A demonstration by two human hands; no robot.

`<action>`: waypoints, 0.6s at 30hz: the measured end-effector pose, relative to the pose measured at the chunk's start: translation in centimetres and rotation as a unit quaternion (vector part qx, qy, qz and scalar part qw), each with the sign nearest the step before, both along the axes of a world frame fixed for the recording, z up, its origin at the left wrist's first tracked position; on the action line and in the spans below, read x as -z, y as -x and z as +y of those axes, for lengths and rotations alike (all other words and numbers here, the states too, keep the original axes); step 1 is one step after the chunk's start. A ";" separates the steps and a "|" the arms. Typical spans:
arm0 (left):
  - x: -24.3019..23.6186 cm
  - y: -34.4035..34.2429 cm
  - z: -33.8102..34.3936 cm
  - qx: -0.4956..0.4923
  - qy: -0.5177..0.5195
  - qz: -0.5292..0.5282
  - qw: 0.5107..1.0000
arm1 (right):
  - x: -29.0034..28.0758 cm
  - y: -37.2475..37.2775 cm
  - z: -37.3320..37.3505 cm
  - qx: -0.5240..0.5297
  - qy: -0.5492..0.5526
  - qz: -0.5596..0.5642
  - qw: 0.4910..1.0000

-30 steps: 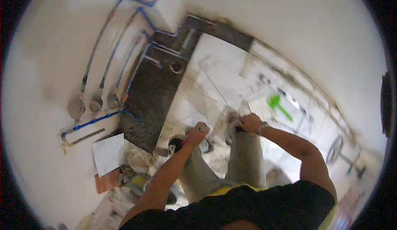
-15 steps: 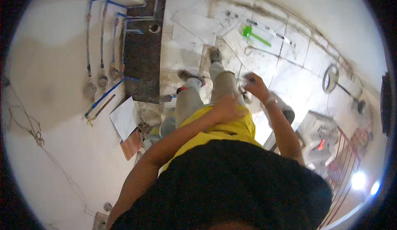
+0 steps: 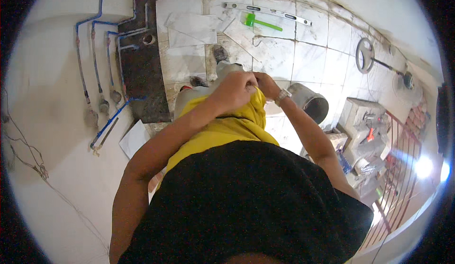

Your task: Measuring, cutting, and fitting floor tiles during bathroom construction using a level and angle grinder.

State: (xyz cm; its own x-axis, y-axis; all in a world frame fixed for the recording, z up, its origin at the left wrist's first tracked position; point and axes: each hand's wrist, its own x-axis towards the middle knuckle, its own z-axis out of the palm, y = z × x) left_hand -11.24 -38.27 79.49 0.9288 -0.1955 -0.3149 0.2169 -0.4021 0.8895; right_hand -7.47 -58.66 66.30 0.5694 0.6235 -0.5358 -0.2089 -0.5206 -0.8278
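My left hand (image 3: 235, 91) is closed on the front edge of a yellow cloth garment (image 3: 218, 129), which hangs out below my black shirt. Against its fingertips, my right hand (image 3: 268, 86) is closed too, and the raised fold of yellow cloth runs up between the two. The fingertips are partly hidden where the hands meet. A light bracelet or watch (image 3: 283, 96) circles my right wrist. Below the hands, my grey trouser leg (image 3: 227, 68) and a dark shoe (image 3: 220, 54) show on the tiles.
Beyond my feet lie a green mallet (image 3: 265, 24), a long spirit level (image 3: 268, 12) and loose white tiles (image 3: 192, 29). A bucket (image 3: 313, 103) stands at my right, with a ring-ended tool (image 3: 365, 55) farther off. Blue pipes (image 3: 106, 126) run along the left wall.
My right hand, apart from the left before, has come in to meet it. Both hands have lifted the yellow cloth slightly. The view has shifted, so the floor things appear farther left.
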 end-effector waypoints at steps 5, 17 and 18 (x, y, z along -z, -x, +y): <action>-2.0 1.9 2.2 0.106 0.238 0.096 0.961 | -0.7 2.3 0.3 -0.076 0.027 -0.088 0.993; 4.6 7.6 1.4 0.177 -0.246 0.067 0.951 | -4.0 12.0 5.2 0.108 0.147 -0.342 0.922; 4.7 8.0 1.0 0.176 -0.236 0.080 0.952 | -4.3 12.5 5.0 0.122 0.162 -0.345 0.916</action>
